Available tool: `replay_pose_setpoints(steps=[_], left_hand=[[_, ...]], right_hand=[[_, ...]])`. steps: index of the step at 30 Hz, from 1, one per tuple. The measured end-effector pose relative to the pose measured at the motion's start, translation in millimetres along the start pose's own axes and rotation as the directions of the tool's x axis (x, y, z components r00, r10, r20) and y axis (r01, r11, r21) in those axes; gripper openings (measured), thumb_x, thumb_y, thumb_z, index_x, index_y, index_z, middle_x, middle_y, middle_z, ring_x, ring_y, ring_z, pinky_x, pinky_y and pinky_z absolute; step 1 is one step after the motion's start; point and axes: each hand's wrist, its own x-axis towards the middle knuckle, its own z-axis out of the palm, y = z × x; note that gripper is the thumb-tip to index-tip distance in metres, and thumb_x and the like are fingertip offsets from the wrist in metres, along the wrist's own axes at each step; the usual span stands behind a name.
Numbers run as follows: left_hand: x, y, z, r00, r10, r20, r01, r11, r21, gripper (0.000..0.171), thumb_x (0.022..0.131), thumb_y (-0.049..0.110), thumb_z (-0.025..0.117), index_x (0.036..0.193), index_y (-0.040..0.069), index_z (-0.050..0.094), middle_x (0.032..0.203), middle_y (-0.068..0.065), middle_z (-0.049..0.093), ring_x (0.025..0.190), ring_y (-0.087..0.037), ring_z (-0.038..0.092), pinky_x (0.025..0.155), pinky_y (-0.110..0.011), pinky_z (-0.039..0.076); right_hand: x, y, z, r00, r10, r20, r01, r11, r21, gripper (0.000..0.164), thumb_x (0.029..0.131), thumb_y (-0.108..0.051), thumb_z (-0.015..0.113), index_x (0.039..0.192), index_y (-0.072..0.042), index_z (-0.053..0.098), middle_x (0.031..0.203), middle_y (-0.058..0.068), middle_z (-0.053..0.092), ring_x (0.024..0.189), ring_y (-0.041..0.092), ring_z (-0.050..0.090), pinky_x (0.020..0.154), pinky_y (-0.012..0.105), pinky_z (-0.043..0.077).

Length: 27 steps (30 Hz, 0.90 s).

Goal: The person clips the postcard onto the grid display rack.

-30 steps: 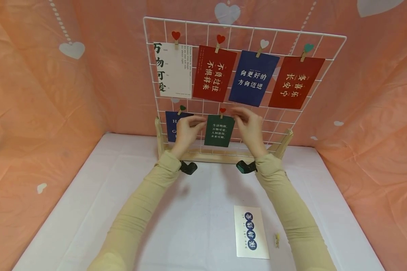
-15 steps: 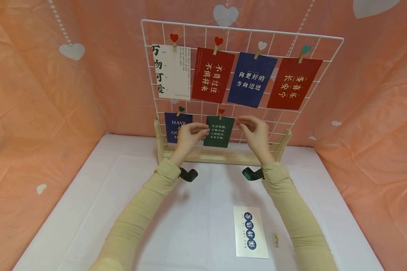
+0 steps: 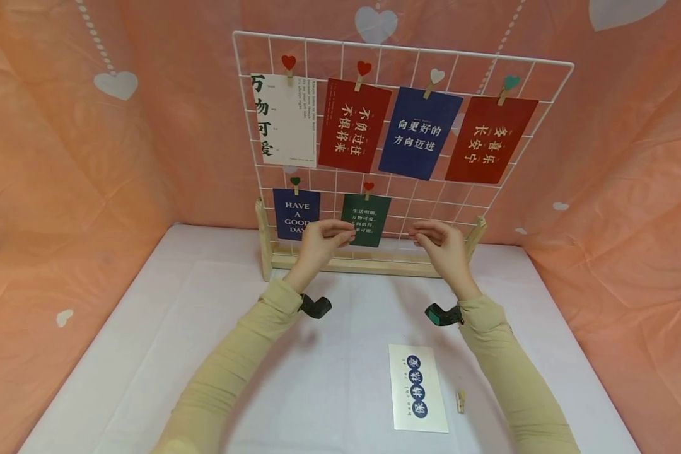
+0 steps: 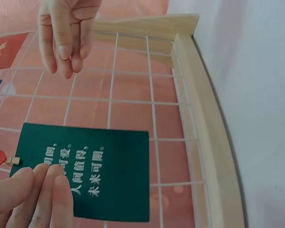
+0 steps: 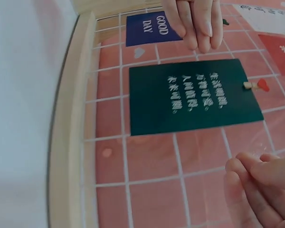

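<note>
A green card [image 3: 376, 209] with white characters hangs on a white wire grid [image 3: 414, 226] from a small clothespin with a red heart [image 3: 369, 186]. My left hand [image 3: 321, 244] is in front of the card's lower left part, fingers loosely bent and holding nothing. To the right of the card is my right hand [image 3: 444, 247], apart from it, fingers also relaxed around nothing. Both wrist views show the green card [image 5: 194, 97] flat against the grid, below its clothespin. A blue card [image 3: 291, 207] reading "HAVE A GOOD DAY" hangs left of it, partly behind my left hand.
Several cards hang in the upper row, including a white card [image 3: 288, 120] and a blue card [image 3: 420, 133], under heart clothespins. A wooden stand [image 3: 374, 268] carries the grid. On the table lie a white card [image 3: 397, 384] and a loose clothespin [image 3: 461, 401].
Both hands have come down from the green card's upper edge. The right hand has also moved away to the right. The card stays hanging in place.
</note>
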Motion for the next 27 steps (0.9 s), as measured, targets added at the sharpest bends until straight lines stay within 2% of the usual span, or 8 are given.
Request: replay_pose_setpoints(steps=[5,10,13,17,20,23,27], left_hand=[[-4.7,-7.0,5.9,0.999,-0.016,0.032,0.017,1.000,-0.026,0.017,0.090,-0.001,0.063,0.105,-0.007,0.069,0.098,-0.018,0.070,0.092,-0.030,0.068,0.082,-0.043,0.055],[-10.2,-14.3,12.3,0.997,-0.026,0.077,0.028,0.999,-0.030,0.019,0.090,0.000,0.063,0.106,-0.008,0.068,0.099,-0.018,0.070,0.097,-0.039,0.064,0.078,-0.034,0.057],[-14.1,-16.3,15.9,0.994,-0.044,0.099,0.048,0.998,-0.036,0.019,0.090,0.000,0.063,0.107,-0.008,0.068,0.100,-0.018,0.070,0.098,-0.039,0.064,0.077,-0.031,0.057],[-18.4,-19.4,21.3,0.991,-0.061,0.122,0.068,0.996,-0.050,0.019,0.091,-0.001,0.063,0.107,-0.009,0.067,0.101,-0.022,0.069,0.095,-0.034,0.066,0.079,-0.036,0.057],[-21.0,-24.1,25.8,0.988,-0.072,0.136,0.082,0.994,-0.069,0.019,0.090,-0.002,0.063,0.106,-0.010,0.067,0.099,-0.022,0.069,0.092,-0.033,0.067,0.080,-0.038,0.057],[-23.6,-29.2,30.5,0.985,-0.088,0.151,0.102,0.991,-0.087,0.019,0.089,-0.003,0.064,0.106,-0.010,0.067,0.097,-0.020,0.070,0.089,-0.030,0.068,0.078,-0.036,0.057],[-29.1,-35.0,37.7,0.974,-0.126,0.186,0.148,0.983,-0.106,0.020,0.089,-0.004,0.064,0.107,-0.012,0.066,0.098,-0.021,0.069,0.086,-0.024,0.069,0.075,-0.032,0.058]], right_hand=[[-11.4,1.8,-7.9,0.998,0.052,0.021,-0.053,0.998,0.018,0.023,0.091,0.013,0.055,0.112,0.019,0.058,0.105,0.034,0.062,0.093,0.038,0.065,0.078,0.030,0.056],[-22.8,9.4,-16.0,0.996,0.083,0.035,-0.084,0.996,0.030,0.023,0.090,0.012,0.057,0.111,0.019,0.058,0.104,0.033,0.063,0.092,0.038,0.065,0.078,0.035,0.056],[-31.1,14.7,-22.1,0.993,0.108,0.041,-0.109,0.993,0.036,0.023,0.090,0.011,0.058,0.113,0.017,0.058,0.104,0.034,0.063,0.092,0.033,0.067,0.078,0.035,0.056],[-42.6,36.2,-33.6,0.986,0.155,0.056,-0.158,0.987,0.044,0.025,0.093,0.004,0.059,0.116,0.014,0.058,0.107,0.030,0.064,0.091,0.020,0.068,0.080,0.033,0.056],[-51.1,52.0,-41.9,0.982,0.180,0.066,-0.182,0.983,0.036,0.027,0.094,0.000,0.059,0.118,0.013,0.058,0.108,0.027,0.065,0.091,0.021,0.069,0.080,0.031,0.056],[-60.2,56.4,-48.3,0.975,0.209,0.078,-0.210,0.978,0.006,0.028,0.095,-0.002,0.058,0.118,0.012,0.057,0.107,0.027,0.065,0.091,0.023,0.069,0.076,0.028,0.057],[-72.6,60.4,-56.8,0.963,0.251,0.096,-0.251,0.968,-0.010,0.030,0.095,-0.005,0.058,0.119,0.013,0.056,0.107,0.027,0.065,0.090,0.017,0.069,0.076,0.031,0.057]])
